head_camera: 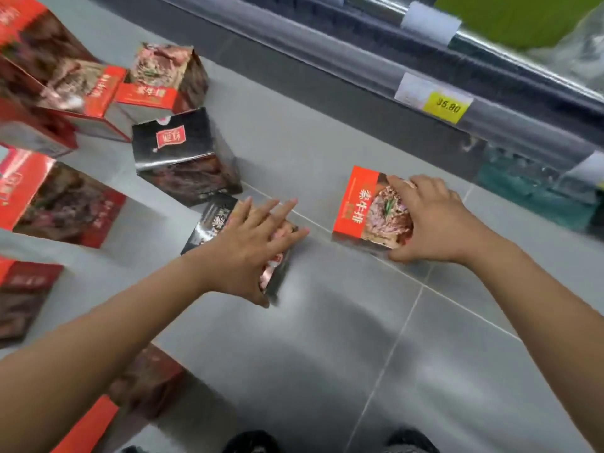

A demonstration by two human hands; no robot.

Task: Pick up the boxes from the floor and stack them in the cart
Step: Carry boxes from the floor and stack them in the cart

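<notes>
1. Blurring from motion smears the black box (212,223) under the left hand (251,246). The palm covers much of its face, so its pale lettering cannot be read.
2. Several more boxes (62,204) lie scattered on the grey floor (327,338) to the left. Those along the left edge are cut off by the frame, and one is partly hidden under the left forearm.
3. Two dark shoes (251,443) show only their toes at the bottom edge.
4. The left hand lies flat on the black box with its fingers straight and spread and its thumb at the near edge. The box sits tilted on the floor.
5. The right hand (434,223) grasps a red box (358,207), fingers curled over its far edge and thumb at its near corner. I cannot tell whether the box has left the floor.
6. All the boxes are closed, so their contents are hidden.
7. Behind the clear shelf rail (327,53) sit a green pack (523,18) and a teal pack (536,194), both too blurred to identify.
8. The red box carries large white Chinese characters running sideways beside a photo of meat.
9. An upright black box (186,171) bears a small red badge.
10. A yellow price tag (446,106) on the rail reads 35.80 or 36.80; the second digit is unclear.
</notes>
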